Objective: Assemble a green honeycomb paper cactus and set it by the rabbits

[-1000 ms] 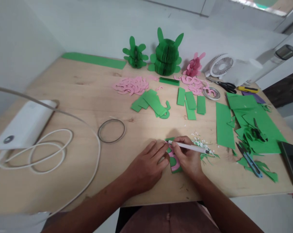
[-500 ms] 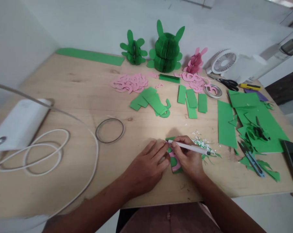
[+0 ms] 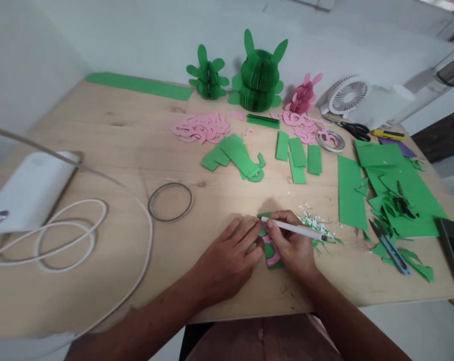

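- The green paper piece (image 3: 269, 249), with a pink curved cutout (image 3: 271, 245) laid on it, lay flat on the wooden surface (image 3: 110, 150) near my front edge — thin card by the look of it, light, floppy at the corners and easy to crease or slide.
- My left hand (image 3: 227, 260) rested palm-down beside it, its fingers (image 3: 245, 233) spread flat and loose, the tips touching the left edge of the green piece; it gripped nothing, only pressed.
- My right hand (image 3: 292, 245) was closed in a writing grip round a white pen (image 3: 292, 228), whose tip sat at the top of the pink cutout (the exact contact was hidden by my knuckles).
- So the paper lay between the two hands, partly under my right fingers.
- I judged that such a slip wants pinning from above close to the pen tip — lifting it is best done by an edge.
- Small paper scraps (image 3: 313, 223) lay just right of my pen hand, blue snips (image 3: 390, 245) farther off.
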Tool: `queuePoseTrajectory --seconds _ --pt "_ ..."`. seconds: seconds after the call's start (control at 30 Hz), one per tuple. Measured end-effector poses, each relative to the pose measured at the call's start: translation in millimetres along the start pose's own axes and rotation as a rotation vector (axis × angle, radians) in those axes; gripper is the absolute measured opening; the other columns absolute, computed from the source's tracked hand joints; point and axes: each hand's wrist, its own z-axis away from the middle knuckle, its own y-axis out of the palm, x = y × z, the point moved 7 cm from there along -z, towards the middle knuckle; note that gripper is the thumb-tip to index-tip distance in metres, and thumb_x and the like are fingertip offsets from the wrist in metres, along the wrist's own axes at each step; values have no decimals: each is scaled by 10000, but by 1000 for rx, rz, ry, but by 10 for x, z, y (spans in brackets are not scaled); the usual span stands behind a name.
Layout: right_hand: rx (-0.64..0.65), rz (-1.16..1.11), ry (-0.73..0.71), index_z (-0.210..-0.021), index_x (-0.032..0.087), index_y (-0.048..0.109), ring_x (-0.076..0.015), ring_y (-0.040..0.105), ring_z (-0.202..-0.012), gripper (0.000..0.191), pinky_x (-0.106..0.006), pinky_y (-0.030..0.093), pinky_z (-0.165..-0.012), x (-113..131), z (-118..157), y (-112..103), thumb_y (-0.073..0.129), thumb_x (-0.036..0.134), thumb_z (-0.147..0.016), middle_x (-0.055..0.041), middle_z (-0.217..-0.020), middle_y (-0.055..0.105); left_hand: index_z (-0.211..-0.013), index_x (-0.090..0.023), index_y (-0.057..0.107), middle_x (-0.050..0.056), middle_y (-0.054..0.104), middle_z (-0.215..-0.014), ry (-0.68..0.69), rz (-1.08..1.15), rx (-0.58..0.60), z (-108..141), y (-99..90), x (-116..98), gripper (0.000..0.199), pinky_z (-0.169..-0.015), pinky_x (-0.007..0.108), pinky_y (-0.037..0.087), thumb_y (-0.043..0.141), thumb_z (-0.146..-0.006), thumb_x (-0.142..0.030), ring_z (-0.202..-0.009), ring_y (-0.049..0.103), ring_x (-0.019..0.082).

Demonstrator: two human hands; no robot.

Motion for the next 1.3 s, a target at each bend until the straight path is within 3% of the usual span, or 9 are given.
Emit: queuePoseTrajectory --seconds 1.3 --pt "-17 -82 73 -823 205 596 -134 585 -605 116 -248 482 -560 19 -1 -15 600 320 -843 4 -689 631 -1108 -102 583 190 560 -1290 -15 20 -4 -4 -34 11 271 -1096 527 330 437 -892 -176 -1306 430 302"
